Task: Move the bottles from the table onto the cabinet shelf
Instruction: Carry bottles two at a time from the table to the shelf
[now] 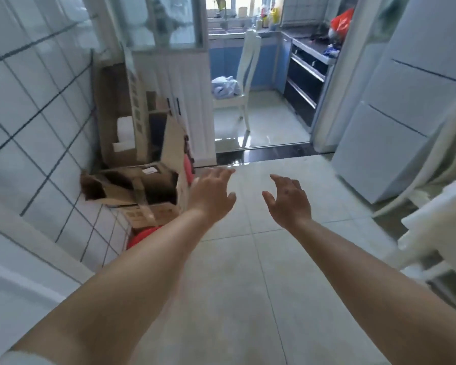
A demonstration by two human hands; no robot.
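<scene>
Bottles are not in view; left hand (213, 194) and right hand (290, 201) hang empty, fingers spread. Locate the table first.

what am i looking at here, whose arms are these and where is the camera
This is a single picture from a wide-angle camera worn on a person's head, looking forward and down, so the two bare arms belong to the wearer. The left hand and right hand are both stretched out in front with relaxed fingers, and neither holds anything. Below them is a pale tiled floor. To the left, open cardboard boxes are piled against a tiled wall. Ahead, a doorway leads into a kitchen with a white chair. A white cabinet stands on the right. No table shows, and the small items on the far kitchen counter are too blurred to identify.
</scene>
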